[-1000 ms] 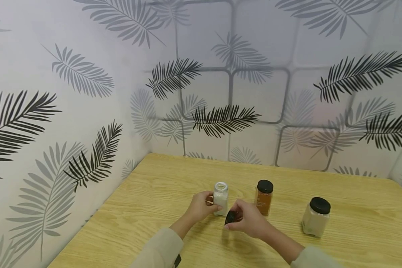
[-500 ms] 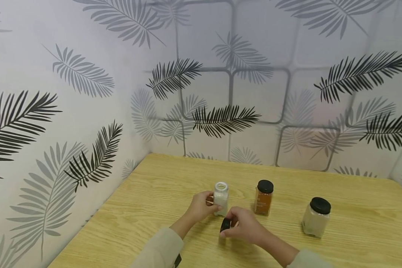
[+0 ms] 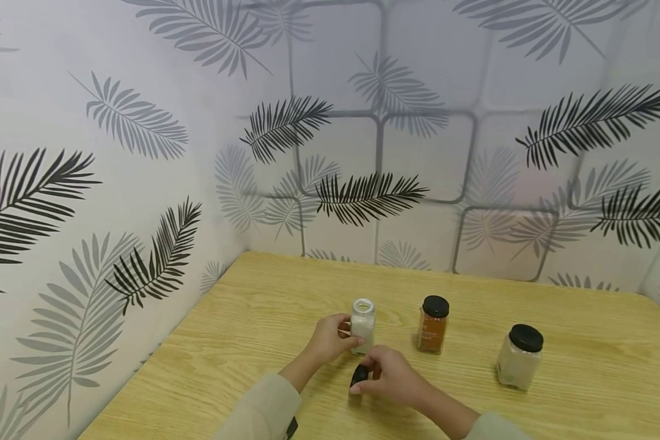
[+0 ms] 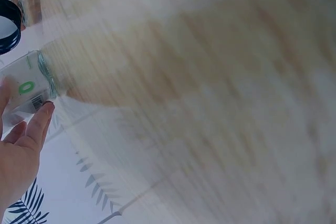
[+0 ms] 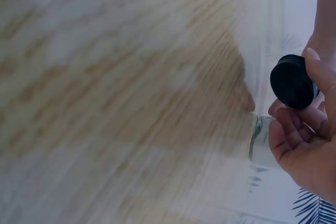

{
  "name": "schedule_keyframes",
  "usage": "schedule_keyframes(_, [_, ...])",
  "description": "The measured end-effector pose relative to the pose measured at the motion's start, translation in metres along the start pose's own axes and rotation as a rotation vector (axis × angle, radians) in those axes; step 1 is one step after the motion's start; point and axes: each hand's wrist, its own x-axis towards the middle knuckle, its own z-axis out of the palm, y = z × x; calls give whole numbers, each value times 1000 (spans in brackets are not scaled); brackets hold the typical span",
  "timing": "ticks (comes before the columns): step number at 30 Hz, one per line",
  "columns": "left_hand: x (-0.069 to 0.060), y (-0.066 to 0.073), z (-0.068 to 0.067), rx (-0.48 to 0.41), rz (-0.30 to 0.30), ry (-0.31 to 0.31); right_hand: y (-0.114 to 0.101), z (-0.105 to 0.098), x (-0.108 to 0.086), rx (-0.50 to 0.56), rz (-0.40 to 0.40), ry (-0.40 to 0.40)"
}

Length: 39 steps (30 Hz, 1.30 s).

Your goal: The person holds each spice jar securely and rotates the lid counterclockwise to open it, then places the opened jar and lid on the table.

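An uncapped glass jar (image 3: pixel 362 325) with pale contents stands upright on the wooden table. My left hand (image 3: pixel 330 339) grips it from the left, thumb in front and fingers behind. In the left wrist view the jar (image 4: pixel 26 82) shows a green mark and a barcode near its base. Just in front of the jar, my right hand (image 3: pixel 393 376) pinches a black lid (image 3: pixel 359 377) on edge between thumb and fingers. The right wrist view shows the lid (image 5: pixel 292 82) held above the tabletop, its flat face turned to the camera.
A jar of orange-brown powder (image 3: pixel 432 330) with a black lid stands right of the open jar. Farther right is a wider, black-lidded jar of pale contents (image 3: pixel 519 357). A leaf-patterned wall (image 3: pixel 418 153) borders the table (image 3: pixel 286 287) at the back and left.
My right hand has moved left and toward me with the lid, uncovering more of the orange-brown jar. The left hand and its jar have stayed in place.
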Motion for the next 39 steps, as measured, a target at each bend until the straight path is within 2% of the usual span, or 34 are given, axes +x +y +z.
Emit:
schedule_keyframes(7, [0,0,0,7,8,6,2,4,2,17,-13,-31])
schedule_keyframes(12, [1,0,1,10,3,9,3,5,2,17,-10,-24])
schedule_keyframes(19, [2,1,0,20,-3,7,2,7,1,39,24,-21])
schedule_keyframes(30, [1,1,-1,47,13,-2,4,10,1,11,23,-22])
schedule_keyframes(39, [2,1,0,38,-8,-4,4,6,-2,-9,34,-29])
